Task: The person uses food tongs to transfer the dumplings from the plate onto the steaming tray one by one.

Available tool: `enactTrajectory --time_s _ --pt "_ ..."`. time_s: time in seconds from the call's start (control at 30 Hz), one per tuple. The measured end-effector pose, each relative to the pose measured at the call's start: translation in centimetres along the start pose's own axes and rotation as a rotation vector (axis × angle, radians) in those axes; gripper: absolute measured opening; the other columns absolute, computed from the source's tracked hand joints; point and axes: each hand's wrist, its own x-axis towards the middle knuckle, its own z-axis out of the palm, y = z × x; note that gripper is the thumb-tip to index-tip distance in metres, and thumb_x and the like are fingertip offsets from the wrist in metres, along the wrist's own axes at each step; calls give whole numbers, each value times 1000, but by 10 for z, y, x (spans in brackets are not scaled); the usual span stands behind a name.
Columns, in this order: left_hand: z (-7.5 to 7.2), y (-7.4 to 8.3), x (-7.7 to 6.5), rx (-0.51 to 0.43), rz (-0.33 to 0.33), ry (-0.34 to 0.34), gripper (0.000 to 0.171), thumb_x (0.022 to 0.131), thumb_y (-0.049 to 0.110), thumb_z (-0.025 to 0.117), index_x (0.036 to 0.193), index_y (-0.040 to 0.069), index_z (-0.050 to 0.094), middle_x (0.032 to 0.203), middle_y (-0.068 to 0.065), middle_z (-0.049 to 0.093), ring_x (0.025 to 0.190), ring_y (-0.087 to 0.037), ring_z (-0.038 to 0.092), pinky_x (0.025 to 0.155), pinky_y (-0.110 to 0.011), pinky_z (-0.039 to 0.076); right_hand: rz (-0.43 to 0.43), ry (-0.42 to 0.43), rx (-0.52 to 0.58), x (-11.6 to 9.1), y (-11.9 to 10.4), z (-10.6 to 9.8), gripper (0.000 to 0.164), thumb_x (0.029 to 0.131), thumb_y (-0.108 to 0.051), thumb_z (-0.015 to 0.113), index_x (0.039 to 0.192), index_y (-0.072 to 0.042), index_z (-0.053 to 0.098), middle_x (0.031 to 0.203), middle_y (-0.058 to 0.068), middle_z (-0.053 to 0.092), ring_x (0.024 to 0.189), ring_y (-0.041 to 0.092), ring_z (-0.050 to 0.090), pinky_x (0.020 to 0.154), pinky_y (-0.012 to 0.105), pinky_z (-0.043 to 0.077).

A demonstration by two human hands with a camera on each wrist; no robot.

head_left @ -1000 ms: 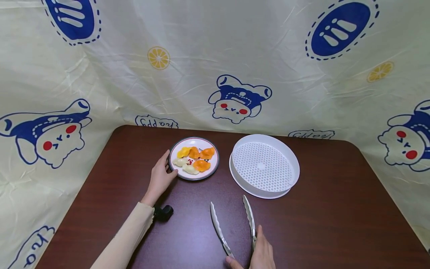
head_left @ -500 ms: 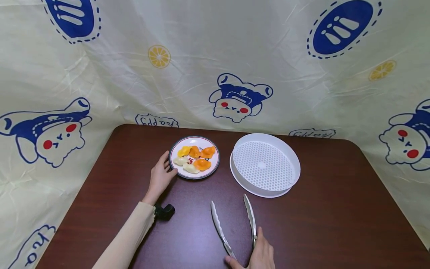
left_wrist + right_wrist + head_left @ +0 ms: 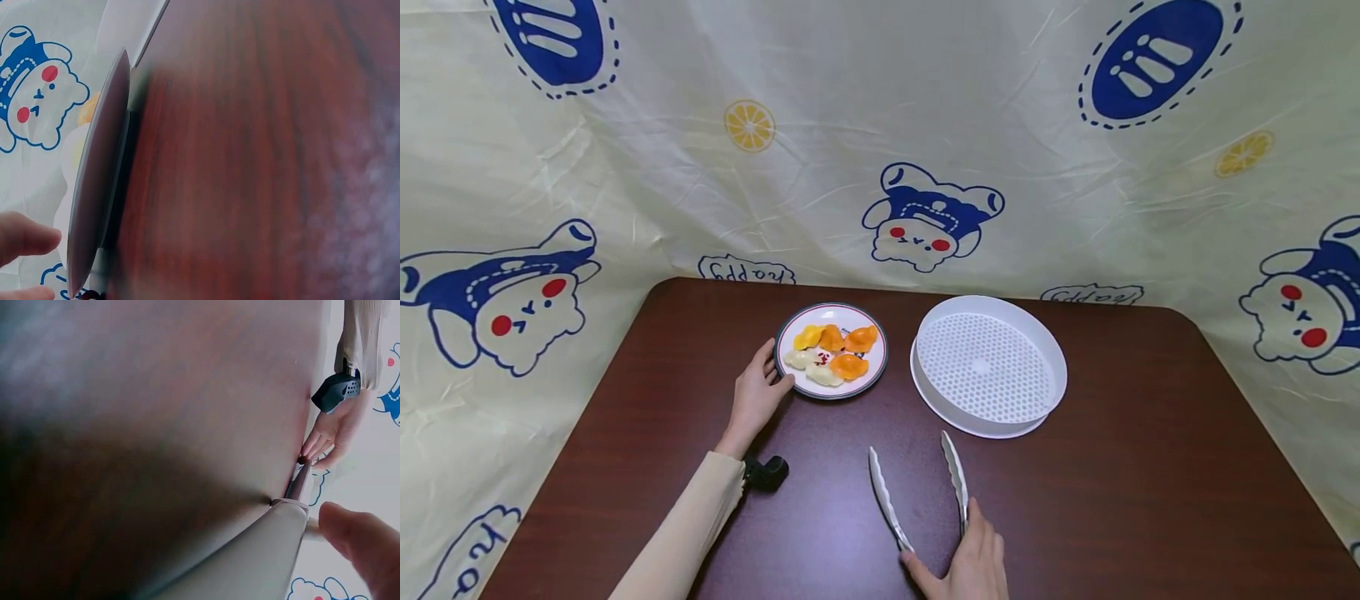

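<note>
A white plate with a dark-banded rim [image 3: 870, 385] bears several dumplings in orange, yellow and white, such as the orange dumpling [image 3: 850, 367]. My left hand [image 3: 756, 400] holds the plate at its left edge, thumb at the front and fingers along the side. The left wrist view shows the plate [image 3: 100, 169] edge-on with two of that hand's digits [image 3: 25, 240] near it. At the front, my right hand [image 3: 966, 562] grips a pair of metal tongs [image 3: 957, 475], thumb on one arm and fingers on the other. The tongs' arms are spread, with nothing between their tips.
Right of the plate stands a round white perforated steamer tray [image 3: 988, 371] on a white base [image 3: 955, 425]. It lies just beyond the tongs' tips. The brown table [image 3: 1150, 467] ends at a printed curtain [image 3: 820, 200]. A black wrist device [image 3: 766, 474] is on my left wrist.
My right hand has slid slightly forward along the tongs, whose arms stay spread. The left hand, plate and steamer tray stay put; the whole view shifts a little.
</note>
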Motion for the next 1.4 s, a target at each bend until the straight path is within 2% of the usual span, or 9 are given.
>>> enactTrajectory --time_s 0.13,0.2,0.4,0.53,0.77,1.07,1.23,1.4 --pt "0 1 -2 2 9 4 69 86 0 62 147 -6 28 147 -26 34 127 -37 44 103 -41 43 17 2 37 4 -5 -3 102 43 -39 85 120 16 46 100 26 56 86 39 51 62 51 48" --pt "-1 1 -2 6 13 5 69 87 0 62 146 -7 28 147 -26 34 127 -37 45 102 -41 43 11 -5 65 8 -7 -5 102 42 -35 86 121 14 47 101 25 56 88 38 51 65 51 48" --pt "0 0 -1 9 15 -2 67 87 0 60 146 -8 29 147 -26 33 127 -37 44 103 -41 42 -45 -57 121 31 -13 -19 101 47 -30 88 128 11 44 110 22 55 96 35 51 71 49 48" --pt "-1 0 -1 14 9 -2 66 87 0 60 145 -8 29 147 -27 34 127 -38 44 103 -42 42 -87 -79 150 53 -17 -30 102 50 -25 90 133 9 42 117 21 54 102 34 49 78 44 45" --pt "-2 0 0 25 -11 -16 66 86 1 61 144 -10 31 145 -30 34 126 -38 45 104 -42 42 -162 -91 191 88 -20 -42 102 47 -14 93 133 7 43 120 21 52 108 32 46 86 34 40" --pt "-4 -4 -2 11 23 -7 67 85 8 64 143 -8 35 142 -30 36 124 -39 47 102 -41 44 -230 -166 227 121 -23 -41 97 51 -15 90 135 3 45 129 16 51 114 32 47 92 41 43" --pt "-3 -6 1 4 -18 -27 67 85 4 62 145 -8 32 145 -29 34 127 -39 44 105 -43 41 -230 -221 253 136 -25 -37 94 54 -15 88 136 1 44 129 17 52 114 32 47 92 45 45" --pt "-3 -6 3 16 -32 -25 66 86 1 62 144 -8 32 145 -28 34 127 -38 44 105 -42 41 -221 -279 263 149 -24 -29 88 56 -13 85 135 0 48 130 16 54 116 32 47 96 46 43"
